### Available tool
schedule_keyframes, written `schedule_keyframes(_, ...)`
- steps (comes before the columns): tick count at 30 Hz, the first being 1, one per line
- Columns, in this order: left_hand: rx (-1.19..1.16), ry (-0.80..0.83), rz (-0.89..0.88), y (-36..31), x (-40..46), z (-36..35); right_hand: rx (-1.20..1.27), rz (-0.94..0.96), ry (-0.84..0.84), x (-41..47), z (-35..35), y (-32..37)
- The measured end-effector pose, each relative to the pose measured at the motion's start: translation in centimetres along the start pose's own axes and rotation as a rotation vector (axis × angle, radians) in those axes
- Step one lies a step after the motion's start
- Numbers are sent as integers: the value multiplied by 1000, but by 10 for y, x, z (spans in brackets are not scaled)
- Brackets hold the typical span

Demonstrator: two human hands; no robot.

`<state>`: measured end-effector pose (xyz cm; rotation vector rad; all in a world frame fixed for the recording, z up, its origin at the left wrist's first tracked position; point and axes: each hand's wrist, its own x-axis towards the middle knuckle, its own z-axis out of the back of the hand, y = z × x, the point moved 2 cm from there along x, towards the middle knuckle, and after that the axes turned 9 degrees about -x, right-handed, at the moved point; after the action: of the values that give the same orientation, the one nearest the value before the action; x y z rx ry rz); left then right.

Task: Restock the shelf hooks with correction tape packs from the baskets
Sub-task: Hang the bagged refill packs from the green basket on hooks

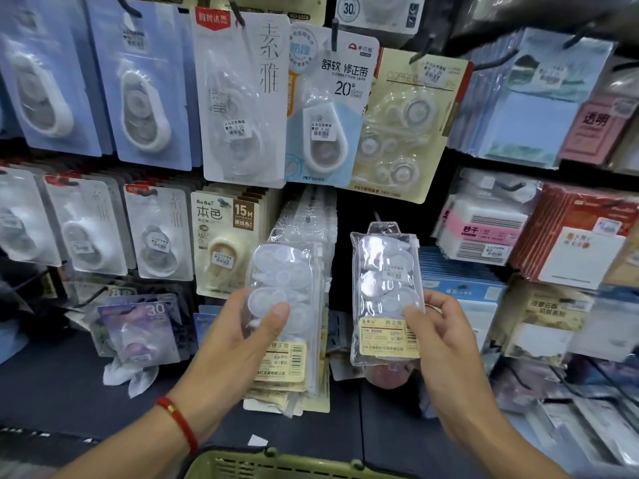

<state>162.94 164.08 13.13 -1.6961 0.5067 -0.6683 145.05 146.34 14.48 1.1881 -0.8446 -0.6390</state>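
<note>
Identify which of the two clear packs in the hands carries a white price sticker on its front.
The clear pack in the right hand, held apart; the stack gripped by the left hand shows none.

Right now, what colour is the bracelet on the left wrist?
Red, with a small gold bead; the head view shows the bracelet clearly.

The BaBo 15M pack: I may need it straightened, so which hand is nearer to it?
Left. The left hand grips clear packs just below and right of the BaBo 15M pack; the right hand holds a single pack farther right.
</note>
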Motion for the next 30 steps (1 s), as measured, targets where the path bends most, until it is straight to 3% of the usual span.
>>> schedule_keyframes(4,8,15,7,1,-1,-1,-109,26,4,1,0,0)
schedule_keyframes(7,15,22,12,2,-2,-2,-529,119,-43,-1,1,1)
schedule_keyframes(9,23,31,13,3,-4,-3,-600,216,-8,-6,-5,6)
schedule_keyframes(14,63,77,16,10,-6,-10,-444,194,200,-22,-32,5)
schedule_keyframes(21,-3,80,40,12,-8,-13,-174,19,274,-23,-47,4)
schedule_keyframes(25,-67,83,75,12,-6,-10,-81,-6,233,-24,-40,5)
schedule_keyframes(30,-53,39,8,11,-5,-8,-69,26,1,-11,-18,16)
